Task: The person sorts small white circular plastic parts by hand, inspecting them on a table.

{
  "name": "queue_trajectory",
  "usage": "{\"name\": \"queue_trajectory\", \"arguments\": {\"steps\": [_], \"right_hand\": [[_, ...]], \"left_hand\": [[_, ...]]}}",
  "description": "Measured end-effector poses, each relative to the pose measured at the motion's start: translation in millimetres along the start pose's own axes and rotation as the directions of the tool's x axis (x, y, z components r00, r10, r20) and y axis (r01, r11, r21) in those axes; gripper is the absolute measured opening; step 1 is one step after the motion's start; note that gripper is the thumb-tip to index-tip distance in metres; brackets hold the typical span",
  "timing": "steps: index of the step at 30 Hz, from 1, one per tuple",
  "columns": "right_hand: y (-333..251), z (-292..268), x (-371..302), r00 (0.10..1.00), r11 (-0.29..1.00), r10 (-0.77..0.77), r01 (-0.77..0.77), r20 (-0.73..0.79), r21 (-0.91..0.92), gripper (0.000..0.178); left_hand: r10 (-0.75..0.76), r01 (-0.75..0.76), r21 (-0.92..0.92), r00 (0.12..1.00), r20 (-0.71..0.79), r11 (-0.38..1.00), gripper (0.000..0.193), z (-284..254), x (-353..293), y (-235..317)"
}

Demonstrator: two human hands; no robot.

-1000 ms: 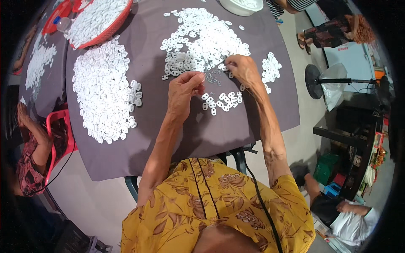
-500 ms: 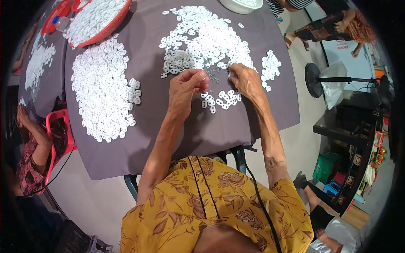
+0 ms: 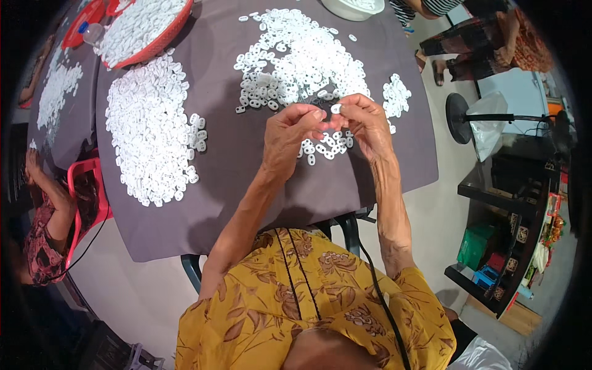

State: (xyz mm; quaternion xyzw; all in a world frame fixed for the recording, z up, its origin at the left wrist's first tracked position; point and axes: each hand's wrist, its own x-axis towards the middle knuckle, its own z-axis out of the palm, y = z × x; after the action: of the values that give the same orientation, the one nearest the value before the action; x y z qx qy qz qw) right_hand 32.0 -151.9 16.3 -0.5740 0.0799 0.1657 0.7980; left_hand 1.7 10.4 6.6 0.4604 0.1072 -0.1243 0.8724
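Above the table my left hand (image 3: 293, 132) is closed in a pinch; what lies between its fingertips is too small to make out. Close beside it, my right hand (image 3: 365, 126) pinches a small white oval piece (image 3: 336, 108) between thumb and forefinger. The two hands' fingertips nearly meet. Just beyond them are small dark metal pins or screws (image 3: 316, 100), partly covered by the hands. A large heap of white oval pieces with two holes (image 3: 308, 55) spreads behind these. Under my hands lies a smaller group of such pieces (image 3: 333, 145).
On the left of the grey-covered table (image 3: 216, 179) lies another big pile of white pieces (image 3: 148, 135). A red basket (image 3: 166, 40) full of them stands behind it, a white bowl (image 3: 351, 9) at the far edge. A small pile (image 3: 396, 95) sits right. People are nearby on both sides.
My right hand has come up from the heap toward the left hand and holds a white oval piece. My left hand has shifted slightly right. A person at the right has moved.
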Motion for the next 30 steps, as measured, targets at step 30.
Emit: {"name": "queue_trajectory", "arguments": {"steps": [30], "right_hand": [[-8.2, 24.4, -29.0, 0.876, 0.649, -0.449, 0.454, 0.175, -0.611, 0.013]], "left_hand": [[0.009, -0.004, -0.061, 0.997, 0.082, 0.998, 0.019, 0.8, -5.7, 8.9]]}}
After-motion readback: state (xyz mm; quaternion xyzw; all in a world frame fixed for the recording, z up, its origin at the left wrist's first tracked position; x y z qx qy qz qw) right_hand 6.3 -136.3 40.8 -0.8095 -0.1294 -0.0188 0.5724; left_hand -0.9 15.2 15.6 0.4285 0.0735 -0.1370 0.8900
